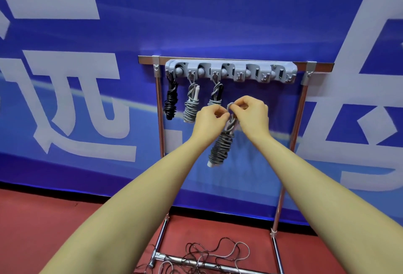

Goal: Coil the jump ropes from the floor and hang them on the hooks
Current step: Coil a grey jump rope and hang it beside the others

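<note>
A red floor (43, 230) runs up to a blue banner wall (196, 23) with big pale characters. Against it stands a chrome rack (160, 121) carrying a grey hook strip (231, 71); three coiled ropes (192, 103) hang at its left end. Both the left hand (209, 119) and right hand (253, 112) pinch the top loop of a grey coiled jump rope (221, 147) below the hooks. Loose ropes (209, 254) lie tangled on the floor by the rack's base.
</note>
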### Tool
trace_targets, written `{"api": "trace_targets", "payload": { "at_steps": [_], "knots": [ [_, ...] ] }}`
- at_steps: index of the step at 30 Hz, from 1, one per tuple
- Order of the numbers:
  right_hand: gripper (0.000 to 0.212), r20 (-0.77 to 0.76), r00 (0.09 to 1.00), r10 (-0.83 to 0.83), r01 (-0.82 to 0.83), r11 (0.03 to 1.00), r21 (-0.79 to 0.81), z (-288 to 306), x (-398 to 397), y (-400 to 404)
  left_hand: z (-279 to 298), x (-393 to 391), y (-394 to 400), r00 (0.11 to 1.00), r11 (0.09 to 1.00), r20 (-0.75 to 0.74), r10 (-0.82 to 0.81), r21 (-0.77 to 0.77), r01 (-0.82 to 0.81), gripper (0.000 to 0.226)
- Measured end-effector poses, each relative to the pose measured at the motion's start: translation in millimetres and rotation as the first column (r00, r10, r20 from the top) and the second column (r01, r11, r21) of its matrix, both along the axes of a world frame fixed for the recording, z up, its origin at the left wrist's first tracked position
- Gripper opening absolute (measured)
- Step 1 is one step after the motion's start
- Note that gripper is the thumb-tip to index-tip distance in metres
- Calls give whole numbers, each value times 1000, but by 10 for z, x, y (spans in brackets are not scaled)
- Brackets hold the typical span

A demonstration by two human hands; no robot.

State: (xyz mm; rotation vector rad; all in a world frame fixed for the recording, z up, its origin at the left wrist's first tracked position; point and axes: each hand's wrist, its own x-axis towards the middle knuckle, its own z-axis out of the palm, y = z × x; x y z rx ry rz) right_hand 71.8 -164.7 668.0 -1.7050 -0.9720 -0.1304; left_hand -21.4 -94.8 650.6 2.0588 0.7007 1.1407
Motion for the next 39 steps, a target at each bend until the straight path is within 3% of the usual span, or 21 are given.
{"api": "trace_targets", "payload": {
  "at_steps": [7,14,19,26,30,39],
  "knots": [
    [5,-7,997,72,-71,993,91,275,509,383,309,563,422,998,990,63,7,-140,1,14],
    [8,-108,994,12,14,971,239,440,930,765,650,1045,761,999,987,34,26,-159,-20,17],
    [9,-140,989,-55,85,972,221,435,1000,945,667,1226,930,996,984,10,93,-154,-90,22],
    [6,-109,992,-66,87,975,205,230,991,970,472,1200,946,998,994,-33,53,-96,-56,18],
    [8,-7,991,-135,133,967,219,82,911,907,362,1046,858,996,997,-59,66,-34,-68,13],
    [19,-113,993,12,-2,997,83,-788,333,711,-531,303,687,993,983,-109,44,-173,-63,13]
  ]
}}
